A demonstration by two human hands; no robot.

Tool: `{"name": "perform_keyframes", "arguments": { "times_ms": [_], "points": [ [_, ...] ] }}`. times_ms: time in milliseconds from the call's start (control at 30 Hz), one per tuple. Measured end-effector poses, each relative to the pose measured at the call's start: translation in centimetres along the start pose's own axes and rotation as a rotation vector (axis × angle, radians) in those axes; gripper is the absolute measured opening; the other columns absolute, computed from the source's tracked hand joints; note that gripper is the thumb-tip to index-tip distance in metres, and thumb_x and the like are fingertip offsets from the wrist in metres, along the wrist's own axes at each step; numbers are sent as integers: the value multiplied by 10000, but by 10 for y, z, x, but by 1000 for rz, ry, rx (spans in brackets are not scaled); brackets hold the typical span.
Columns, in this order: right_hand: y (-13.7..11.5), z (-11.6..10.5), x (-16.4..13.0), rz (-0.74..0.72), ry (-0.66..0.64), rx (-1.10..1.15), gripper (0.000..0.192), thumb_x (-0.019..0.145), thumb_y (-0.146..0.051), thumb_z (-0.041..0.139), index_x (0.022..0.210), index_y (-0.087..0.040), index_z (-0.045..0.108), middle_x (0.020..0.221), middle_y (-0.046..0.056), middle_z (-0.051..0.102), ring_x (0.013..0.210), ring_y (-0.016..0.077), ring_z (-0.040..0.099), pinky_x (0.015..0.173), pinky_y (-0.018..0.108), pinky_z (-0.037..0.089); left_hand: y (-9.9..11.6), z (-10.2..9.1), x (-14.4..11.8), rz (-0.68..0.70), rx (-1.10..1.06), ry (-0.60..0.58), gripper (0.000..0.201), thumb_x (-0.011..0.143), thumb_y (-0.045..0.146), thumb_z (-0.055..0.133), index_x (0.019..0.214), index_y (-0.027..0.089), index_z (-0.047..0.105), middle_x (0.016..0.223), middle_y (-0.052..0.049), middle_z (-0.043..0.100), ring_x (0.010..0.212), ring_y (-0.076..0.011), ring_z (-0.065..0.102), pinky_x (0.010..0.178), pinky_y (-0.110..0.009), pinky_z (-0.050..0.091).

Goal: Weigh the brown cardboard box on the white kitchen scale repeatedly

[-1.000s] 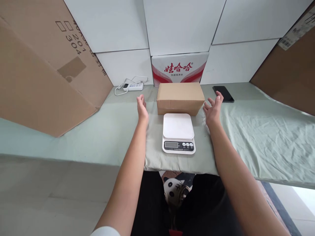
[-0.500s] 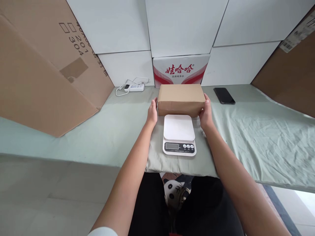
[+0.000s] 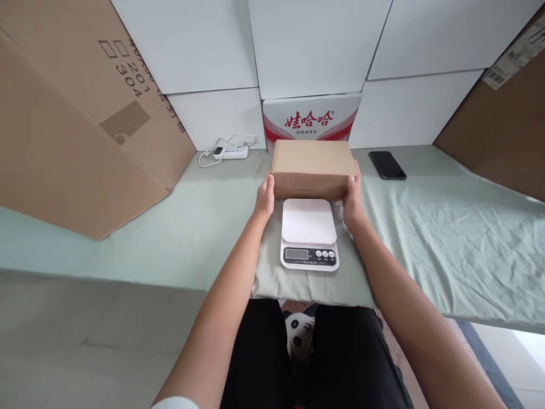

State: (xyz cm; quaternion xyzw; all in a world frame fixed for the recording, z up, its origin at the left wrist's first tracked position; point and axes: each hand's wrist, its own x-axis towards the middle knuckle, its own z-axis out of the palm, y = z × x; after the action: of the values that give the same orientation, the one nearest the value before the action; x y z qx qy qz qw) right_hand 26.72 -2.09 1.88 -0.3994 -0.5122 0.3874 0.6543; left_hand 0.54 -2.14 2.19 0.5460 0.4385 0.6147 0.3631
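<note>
Cardboard box [image 3: 314, 182]: located at the centre of the table, directly behind the white scale [image 3: 309, 233] and in front of the printed carton [image 3: 310, 118], with one hand at each end. The left hand [image 3: 264, 199] bears on the left end, thumb at the front corner; its other fingers are largely hidden, so whether they are spread or pressed together cannot be told. The right hand [image 3: 352, 200] clasps the right end, thumb against the front face near the upper corner and fingertips showing past the far side; the spacing of the remaining fingers cannot be told. Whether the box base rests on the green cloth [image 3: 204, 227] or is just clear of it cannot be determined from this angle. To hold the box well, apply equal inward pressure from both palms, at matching height, so that the top stays level. Avoid squeezing hard; thin cardboard walls would likely buckle. Supporting the lower edges with the fingers should be safer than relying on side friction, since the contents and weight are unknown. Mind the front lower edge: it lies close to the scale's platform, and a forward tilt could knock it.
</note>
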Motion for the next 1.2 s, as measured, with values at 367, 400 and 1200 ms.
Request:
{"name": "perform_keyframes", "arguments": {
  "times_ms": [367, 400, 1200],
  "points": [
    [-59, -4, -28, -316, -52, -199, 1035, 988, -880, 547, 1837, -353, 275, 1929, 32, 328, 1849, 340, 174, 1513, 592, 193, 52, -6, -30, 284, 34, -14, 959, 998, 964, 394, 1605, 267, 648, 1573, -144, 760, 1668, -363, 553, 1368, -483, 450],
    [-64, -8, -37, -318, -52, -215, 1029, 993, -872, 549, 1839, -357, 269, 1931, 28, 321, 1851, 340, 165, 1516, 590, 180, 57, -8, -42, 282, 26, -6, 935, 1016, 946, 378, 1605, 272, 651, 1581, -138, 756, 1675, -359, 544, 1370, -480, 449],
    [-60, -29, -117, -188, -26, -351, 1006, 992, -871, 557, 1815, -332, 348, 1894, 107, 407, 1789, 385, 337, 1483, 634, 250, 52, -11, -130, 133, 37, 48, 899, 1026, 920, 404, 1492, 225, 734, 1457, -181, 812, 1555, -390, 654, 1317, -533, 507]
  ]
}}
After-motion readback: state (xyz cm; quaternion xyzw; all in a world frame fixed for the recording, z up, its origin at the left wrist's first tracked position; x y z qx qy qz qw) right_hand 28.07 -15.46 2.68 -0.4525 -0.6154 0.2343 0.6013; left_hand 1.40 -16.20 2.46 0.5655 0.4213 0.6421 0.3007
